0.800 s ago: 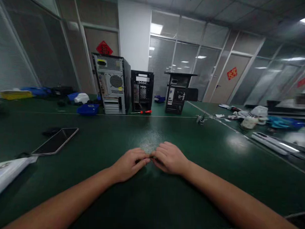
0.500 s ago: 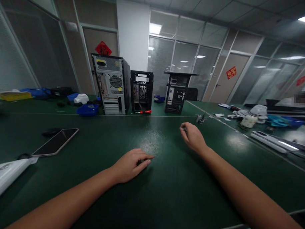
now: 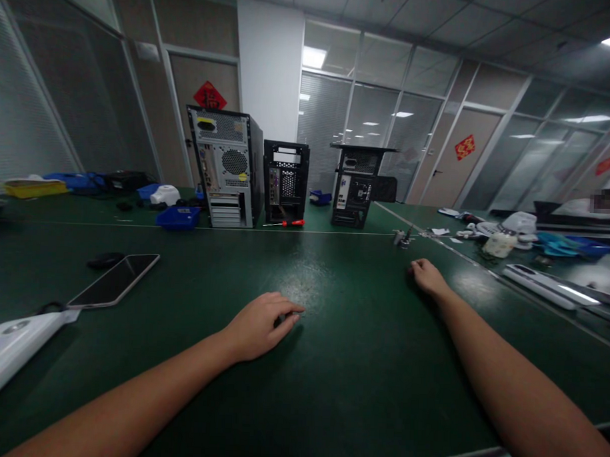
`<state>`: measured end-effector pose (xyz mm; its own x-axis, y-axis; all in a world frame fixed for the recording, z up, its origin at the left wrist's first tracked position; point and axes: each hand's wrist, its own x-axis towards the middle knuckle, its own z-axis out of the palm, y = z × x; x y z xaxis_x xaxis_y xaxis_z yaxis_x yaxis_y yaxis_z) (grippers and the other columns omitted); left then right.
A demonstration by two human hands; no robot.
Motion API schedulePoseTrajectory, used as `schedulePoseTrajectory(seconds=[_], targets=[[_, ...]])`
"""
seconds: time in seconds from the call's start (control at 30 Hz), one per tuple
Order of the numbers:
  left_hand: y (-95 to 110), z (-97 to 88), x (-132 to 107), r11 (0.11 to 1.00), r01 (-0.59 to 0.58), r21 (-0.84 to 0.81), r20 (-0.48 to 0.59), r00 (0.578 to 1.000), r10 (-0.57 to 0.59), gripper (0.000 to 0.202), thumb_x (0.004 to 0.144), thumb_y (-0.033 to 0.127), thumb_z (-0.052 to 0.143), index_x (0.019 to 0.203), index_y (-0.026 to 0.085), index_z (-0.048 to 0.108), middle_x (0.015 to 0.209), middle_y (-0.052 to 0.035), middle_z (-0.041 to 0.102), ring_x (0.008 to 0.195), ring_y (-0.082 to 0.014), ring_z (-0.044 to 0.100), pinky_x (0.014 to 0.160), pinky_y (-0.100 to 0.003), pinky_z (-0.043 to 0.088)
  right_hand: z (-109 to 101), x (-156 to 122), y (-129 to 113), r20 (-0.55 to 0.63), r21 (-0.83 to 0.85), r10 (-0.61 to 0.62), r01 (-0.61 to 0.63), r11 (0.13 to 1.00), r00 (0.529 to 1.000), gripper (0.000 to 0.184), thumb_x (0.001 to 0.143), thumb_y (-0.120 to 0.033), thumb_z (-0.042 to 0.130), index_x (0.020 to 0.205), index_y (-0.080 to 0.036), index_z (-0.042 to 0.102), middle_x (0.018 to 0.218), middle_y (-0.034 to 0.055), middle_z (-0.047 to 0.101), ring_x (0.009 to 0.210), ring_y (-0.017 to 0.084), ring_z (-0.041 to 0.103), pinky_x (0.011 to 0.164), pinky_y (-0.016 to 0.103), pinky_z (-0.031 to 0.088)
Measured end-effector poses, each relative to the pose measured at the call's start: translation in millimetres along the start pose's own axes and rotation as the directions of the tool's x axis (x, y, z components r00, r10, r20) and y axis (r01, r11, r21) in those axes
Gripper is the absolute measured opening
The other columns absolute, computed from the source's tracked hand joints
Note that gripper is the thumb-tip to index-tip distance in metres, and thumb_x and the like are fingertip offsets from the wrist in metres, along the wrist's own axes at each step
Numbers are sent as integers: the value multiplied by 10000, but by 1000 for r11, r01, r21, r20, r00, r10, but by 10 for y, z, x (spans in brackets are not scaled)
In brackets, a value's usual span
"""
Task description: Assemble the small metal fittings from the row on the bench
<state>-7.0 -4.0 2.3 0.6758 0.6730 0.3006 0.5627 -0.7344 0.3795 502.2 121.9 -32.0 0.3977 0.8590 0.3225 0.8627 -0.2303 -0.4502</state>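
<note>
My left hand (image 3: 261,323) lies palm down on the green table (image 3: 329,389), near the worn pale patch (image 3: 303,282). Its fingers are pressed together over something small and dark that I cannot make out. My right hand (image 3: 426,274) is stretched out to the far right of the table, knuckles up and fingers curled shut. Whatever it holds is hidden. It sits just short of a small metal part (image 3: 402,238) by the table seam.
Three computer cases (image 3: 227,166) (image 3: 285,181) (image 3: 354,187) stand at the back, with a red-handled screwdriver (image 3: 291,223) between them. A phone (image 3: 114,280) and a white device (image 3: 11,341) lie at the left. Blue bins (image 3: 178,217) and clutter (image 3: 505,239) line the far sides.
My hands were together at the table's middle. The right hand has pulled away and moved far out to the right, fingers closed. The left hand has stayed in place.
</note>
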Motion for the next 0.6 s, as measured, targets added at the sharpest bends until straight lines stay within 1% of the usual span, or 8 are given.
schedulePoseTrajectory(seconds=[0.1,0.17,0.23,0.27,0.33,0.43,0.53,0.6], targets=[[7,-7,7,1000,0,1,9,1000,0,303,1035,299,505,1260,209,687,1029,-53,703,967,-214,625,878,-364,473,-57,2,-21,-83,33,2,1,999,997,336,944,-381,393,947,-202,678,903,122,731,852,257,663,756,355,495],[3,-8,11,1000,2,3,15,1000,-2,296,1031,293,510,1247,204,692,1023,-54,705,966,-215,629,872,-358,476,-155,11,-36,-175,53,-44,54,997,984,378,942,-352,348,919,-184,686,953,146,730,904,269,659,784,360,483],[-10,-4,13,1000,-2,5,12,1000,2,289,1028,289,514,1236,204,698,1023,-57,706,969,-216,632,869,-352,478,-292,18,-48,-232,50,-110,124,991,967,413,943,-329,317,867,-176,693,976,162,728,950,279,653,824,368,467],[-17,-2,14,1000,-4,6,9,1000,4,287,1028,288,515,1231,206,700,1022,-57,706,968,-216,632,866,-349,479,-366,18,-52,-238,43,-139,153,987,961,431,950,-340,313,849,-174,698,973,167,729,957,283,652,836,373,461],[-28,3,13,1000,-5,6,6,1000,5,284,1027,289,517,1225,208,703,1019,-57,706,965,-215,632,860,-344,481,-502,8,-49,-233,38,-164,177,983,959,458,963,-414,344,859,-170,717,972,167,735,948,291,654,829,385,458],[-26,1,12,1000,-7,-2,5,1000,7,284,1029,291,515,1222,208,706,1017,-57,708,962,-213,632,858,-345,484,-636,-17,-8,-227,53,-142,158,986,964,437,908,-529,505,963,-175,756,1012,149,752,931,300,665,812,405,470],[-13,-4,13,1000,-10,-12,5,1000,10,280,1028,281,513,1210,202,711,1009,-57,712,956,-211,635,867,-353,486,-665,-29,77,-184,52,-112,123,991,977,396,796,-516,675,1013,-202,780,1020,117,767,942,305,680,841,423,488],[-8,-6,16,1000,-14,-18,4,1000,14,274,1027,276,513,1195,200,716,1011,-58,715,956,-211,638,871,-356,488,-643,-28,141,-138,40,-126,132,990,982,388,767,-497,709,1022,-216,787,1015,104,775,941,307,692,845,431,504]])
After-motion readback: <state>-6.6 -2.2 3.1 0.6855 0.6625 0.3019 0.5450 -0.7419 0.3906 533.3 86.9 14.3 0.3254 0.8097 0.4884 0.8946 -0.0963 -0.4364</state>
